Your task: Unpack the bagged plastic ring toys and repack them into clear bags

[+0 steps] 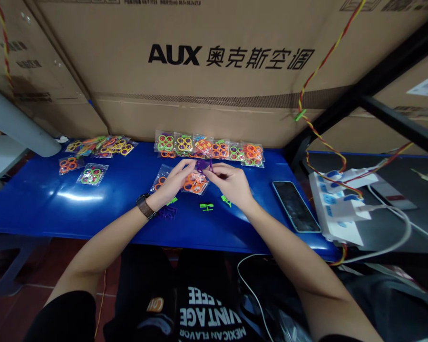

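Note:
Both my hands meet over the middle of the blue table (103,213). Between their fingertips is a small purple plastic piece (202,165); its exact kind is unclear. My left hand (176,180) is closed on its left side, and my right hand (231,183) pinches its right side. Just below lies a clear packet with orange rings (195,184), partly covered by the hands. Another packet with orange rings (160,182) sits beside my left hand. Nearer me are purple plastic pieces (168,212) and small green plastic pieces (207,207).
Several packets with coloured rings (184,144) line the table's back edge, and more packets (114,145) are heaped at the left. A phone (295,206) lies at the right, next to a white power strip (333,209) with cables. Large cardboard boxes (199,85) stand behind.

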### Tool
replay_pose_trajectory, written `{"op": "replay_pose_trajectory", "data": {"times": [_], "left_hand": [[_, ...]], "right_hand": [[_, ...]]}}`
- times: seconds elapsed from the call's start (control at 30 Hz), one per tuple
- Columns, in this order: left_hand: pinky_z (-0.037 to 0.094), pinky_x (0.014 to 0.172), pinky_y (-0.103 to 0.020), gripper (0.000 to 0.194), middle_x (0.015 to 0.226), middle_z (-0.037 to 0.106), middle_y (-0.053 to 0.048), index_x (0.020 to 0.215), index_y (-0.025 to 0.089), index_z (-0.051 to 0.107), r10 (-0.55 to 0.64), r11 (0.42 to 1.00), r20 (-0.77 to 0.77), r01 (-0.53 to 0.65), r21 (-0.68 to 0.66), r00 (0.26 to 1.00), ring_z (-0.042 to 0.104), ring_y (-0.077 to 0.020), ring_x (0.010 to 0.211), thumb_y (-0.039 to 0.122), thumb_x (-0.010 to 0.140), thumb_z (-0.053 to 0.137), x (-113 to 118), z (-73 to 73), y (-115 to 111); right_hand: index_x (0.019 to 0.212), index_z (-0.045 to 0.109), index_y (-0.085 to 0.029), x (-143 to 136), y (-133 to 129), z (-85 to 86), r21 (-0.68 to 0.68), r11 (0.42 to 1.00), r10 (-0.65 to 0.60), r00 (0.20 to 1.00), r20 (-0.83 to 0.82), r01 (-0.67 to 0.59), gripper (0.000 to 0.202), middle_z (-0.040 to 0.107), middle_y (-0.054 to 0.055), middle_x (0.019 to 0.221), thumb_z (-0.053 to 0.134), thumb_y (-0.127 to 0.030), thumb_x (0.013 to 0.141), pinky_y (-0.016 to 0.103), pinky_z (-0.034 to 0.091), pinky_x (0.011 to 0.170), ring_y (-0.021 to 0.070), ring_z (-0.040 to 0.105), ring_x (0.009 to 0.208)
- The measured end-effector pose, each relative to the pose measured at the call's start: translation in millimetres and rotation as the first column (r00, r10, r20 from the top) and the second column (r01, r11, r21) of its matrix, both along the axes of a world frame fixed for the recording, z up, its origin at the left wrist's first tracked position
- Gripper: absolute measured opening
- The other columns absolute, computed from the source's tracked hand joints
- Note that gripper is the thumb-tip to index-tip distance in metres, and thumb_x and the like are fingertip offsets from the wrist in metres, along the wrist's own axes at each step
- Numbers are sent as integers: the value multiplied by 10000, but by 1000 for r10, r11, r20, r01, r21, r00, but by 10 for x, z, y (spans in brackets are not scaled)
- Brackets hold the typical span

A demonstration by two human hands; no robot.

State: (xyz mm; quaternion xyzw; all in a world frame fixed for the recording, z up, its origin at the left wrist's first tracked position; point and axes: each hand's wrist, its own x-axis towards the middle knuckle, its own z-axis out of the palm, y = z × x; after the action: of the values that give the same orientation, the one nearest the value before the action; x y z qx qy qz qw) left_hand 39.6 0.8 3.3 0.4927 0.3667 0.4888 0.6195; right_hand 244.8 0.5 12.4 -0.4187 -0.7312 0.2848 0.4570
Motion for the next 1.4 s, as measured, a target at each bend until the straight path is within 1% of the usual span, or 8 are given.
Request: {"op": "replay_pose_trajectory", "data": {"times": [0.1, 0.2, 0.4, 0.57, 0.87, 1.03, 1.17, 1.4], "left_hand": [[582, 878, -331, 509, 1160, 762, -82, 1283, 228, 669, -96, 995, -42, 97, 20, 995, 732, -214, 1012, 467, 870, 845, 3, -11, -10], [602, 873, -363, 520, 1198, 785, -135, 1261, 175, 696, -84, 994, -163, 95, 59, 983, 756, -248, 1039, 375, 821, 889, -4, -82, 24], [628, 674, -327, 442, 984, 822, -122, 1286, 159, 707, 14, 1000, -274, -9, 20, 962, 803, -235, 817, 366, 904, 791, -47, -125, 99], [581, 550, -279, 437, 834, 806, -77, 1232, 175, 672, 90, 996, -261, -81, 45, 961, 788, -216, 674, 392, 882, 817, -69, -90, 124], [528, 471, -254, 400, 626, 703, -13, 1023, 191, 692, 244, 964, -214, -214, 155, 946, 740, -189, 525, 562, 896, 770, -74, -32, 105], [507, 439, -244, 428, 631, 699, -7, 1058, 194, 682, 279, 958, -183, -260, 122, 943, 738, -189, 511, 563, 872, 795, -93, 13, 114], [567, 482, -272, 412, 652, 716, -8, 1072, 203, 680, 305, 951, -151, -292, 102, 940, 747, -202, 531, 535, 865, 809, -103, 27, 104], [628, 581, -336, 317, 703, 743, -3, 985, 197, 722, 371, 923, -69, -359, 142, 926, 702, -173, 582, 467, 858, 830, -77, -67, 123]], "right_hand": [[570, 581, -224, 40, 61, 29, -44, 995, -98, 986, -134, 93, 521, 625, -4, 642, 721, -574, 929, 305, 441, 615, 141, 537, 620], [516, 501, -226, 72, 109, 53, -170, 974, -187, 955, -230, 150, 592, 451, -48, 498, 772, -614, 871, 290, 339, 535, 111, 381, 518], [525, 526, -235, 92, 184, 28, -347, 937, -188, 899, -395, 44, 557, 473, -50, 505, 850, -616, 772, 287, 309, 516, 100, 381, 500], [565, 530, -239, 120, 238, -9, -373, 928, -152, 901, -406, -11, 537, 471, -63, 520, 861, -614, 762, 282, 316, 523, 94, 375, 500], [696, 601, -250, 143, 268, -24, -205, 977, -130, 932, -337, 62, 401, 588, -25, 629, 737, -562, 908, 301, 421, 604, 131, 513, 597], [1065, 782, -255, 191, 308, -82, -87, 985, -165, 946, -278, 146, 262, 670, -17, 749, 738, -464, 912, 337, 513, 688, 153, 579, 671], [1308, 752, -268, 218, 285, -64, 74, 969, -220, 963, -157, 234, 378, 723, 1, 829, 710, -406, 960, 368, 562, 762, 168, 614, 706], [1284, 775, -292, 111, 43, 57, 385, 893, -258, 966, 12, 233, 290, 779, 39, 925, 616, -349, 1048, 398, 601, 824, 197, 676, 754]]}}
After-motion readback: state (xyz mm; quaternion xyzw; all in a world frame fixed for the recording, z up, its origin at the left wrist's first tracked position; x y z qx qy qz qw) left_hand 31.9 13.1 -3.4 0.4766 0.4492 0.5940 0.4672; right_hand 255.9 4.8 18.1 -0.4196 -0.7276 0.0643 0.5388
